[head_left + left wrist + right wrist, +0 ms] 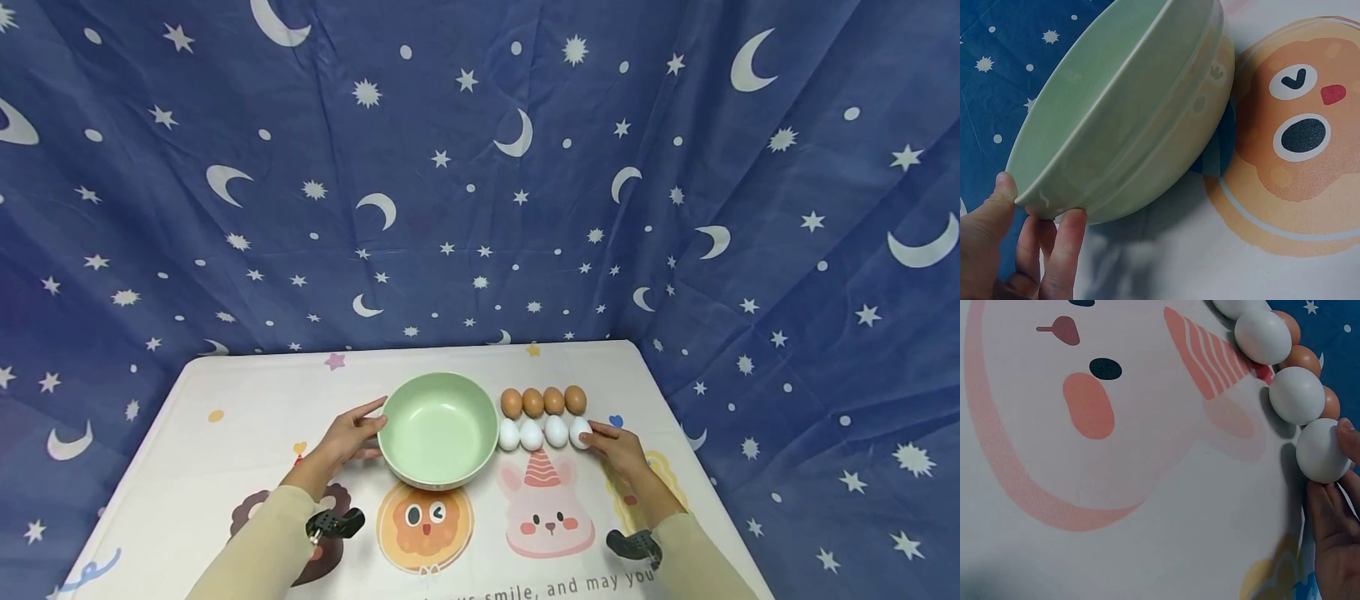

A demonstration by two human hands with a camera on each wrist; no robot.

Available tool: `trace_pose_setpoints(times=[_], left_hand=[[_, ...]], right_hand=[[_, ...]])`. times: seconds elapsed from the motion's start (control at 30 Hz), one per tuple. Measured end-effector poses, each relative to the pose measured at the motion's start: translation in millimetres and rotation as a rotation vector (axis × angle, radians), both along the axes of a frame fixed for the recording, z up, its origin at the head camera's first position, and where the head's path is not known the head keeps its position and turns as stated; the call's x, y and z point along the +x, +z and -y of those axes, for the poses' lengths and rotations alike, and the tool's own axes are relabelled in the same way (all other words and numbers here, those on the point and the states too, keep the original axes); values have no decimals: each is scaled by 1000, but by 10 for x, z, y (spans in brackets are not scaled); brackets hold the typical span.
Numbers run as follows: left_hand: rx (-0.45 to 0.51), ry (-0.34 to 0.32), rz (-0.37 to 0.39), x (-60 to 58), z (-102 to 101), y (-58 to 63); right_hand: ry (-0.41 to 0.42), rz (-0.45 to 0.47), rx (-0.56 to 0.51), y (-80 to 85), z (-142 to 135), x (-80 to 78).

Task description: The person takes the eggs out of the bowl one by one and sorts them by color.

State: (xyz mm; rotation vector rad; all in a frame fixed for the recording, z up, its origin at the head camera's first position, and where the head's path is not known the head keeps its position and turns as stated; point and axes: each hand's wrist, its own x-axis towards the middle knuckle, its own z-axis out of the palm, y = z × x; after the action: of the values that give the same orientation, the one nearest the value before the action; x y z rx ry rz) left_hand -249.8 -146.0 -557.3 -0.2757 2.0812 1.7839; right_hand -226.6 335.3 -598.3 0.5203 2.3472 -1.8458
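A pale green bowl (pixel 438 433) stands upright on the table, its inside bare. My left hand (pixel 347 437) holds its left side; in the left wrist view the thumb (pixel 999 200) lies at the rim and the other fingers press the outer wall below. To the right of the bowl are two rows of eggs: several brown eggs (pixel 532 402) behind and several white eggs (pixel 531 435) in front. My right hand (pixel 621 452) pinches the rightmost white egg (pixel 1321 451) between thumb and fingers, at the end of the front row.
The table (pixel 247 400) has a white cloth printed with cartoon faces and lettering. A blue curtain (pixel 450 208) with moons and stars hangs behind the table and along its sides. Dark wrist straps (pixel 335 523) sit over pale sleeves (pixel 258 546).
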Motion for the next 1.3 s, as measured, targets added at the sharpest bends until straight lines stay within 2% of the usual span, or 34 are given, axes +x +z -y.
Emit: trace_pose_setpoints(times=[0.13,0.37,0.67,1.0,1.13,1.3], left_hand=[[-2,1,4,9,4,0],[2,-5,0,12,-1,-4],[-7,-7,4,38,-1,-10],[3,-2,-2,55,32,17],[-4,-10,5,74,32,10],[-40,-29,-20,97,44,2]], right_hand=[[-22,-8,-23,-30,35,-6],[-25,-31,43,10,105,23],[-22,-23,58,22,127,62],[-47,-22,29,33,75,41],[-75,-26,7,87,45,63],[-96,-97,100,238,83,53]])
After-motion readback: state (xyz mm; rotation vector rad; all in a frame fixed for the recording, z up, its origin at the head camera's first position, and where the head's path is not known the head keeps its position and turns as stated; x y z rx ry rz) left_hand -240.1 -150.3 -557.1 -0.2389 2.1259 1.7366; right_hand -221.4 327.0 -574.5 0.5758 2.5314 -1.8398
